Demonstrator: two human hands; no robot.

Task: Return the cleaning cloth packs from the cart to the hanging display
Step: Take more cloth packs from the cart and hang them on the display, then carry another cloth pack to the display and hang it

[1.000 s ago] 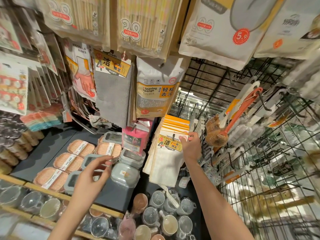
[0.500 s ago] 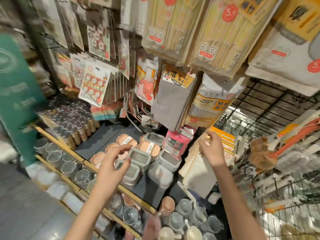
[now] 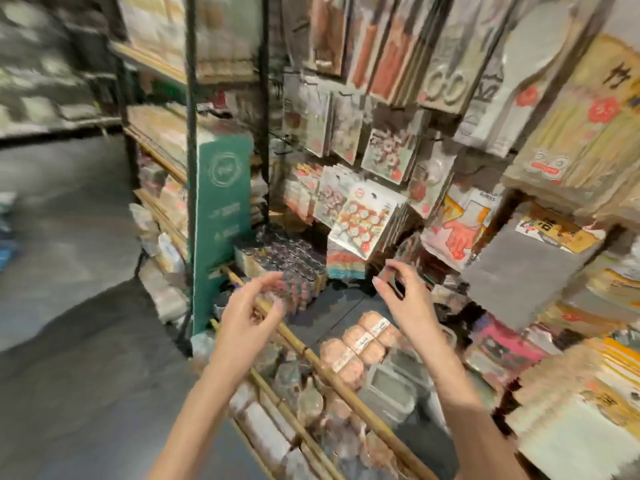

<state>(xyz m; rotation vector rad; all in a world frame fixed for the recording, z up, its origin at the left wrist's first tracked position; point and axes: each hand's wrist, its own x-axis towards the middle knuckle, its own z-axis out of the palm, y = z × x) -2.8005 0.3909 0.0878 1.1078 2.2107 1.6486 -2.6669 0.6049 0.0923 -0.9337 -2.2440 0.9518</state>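
Note:
The view is blurred by motion. White cleaning cloth packs (image 3: 568, 420) with yellow headers hang in a row at the far right edge. A grey cloth pack (image 3: 526, 271) with a yellow label hangs higher on the display. My left hand (image 3: 249, 317) is raised in front of the shelf edge, fingers loosely curled, holding nothing. My right hand (image 3: 405, 299) hovers above the shelf, thumb and fingers bent, also empty. Both hands are well left of the white packs. The cart is out of view.
A green sign panel (image 3: 221, 233) stands at the shelf end. Orange scrub pads (image 3: 360, 344) and grey lidded boxes (image 3: 391, 386) lie on the dark shelf behind a bamboo rail (image 3: 311, 362). Small jars (image 3: 287, 261) stand further back. Grey aisle floor (image 3: 69, 341) opens to the left.
The view has swung left towards the aisle. My right hand has come off the white cloth packs and moved left; both hands now hover empty.

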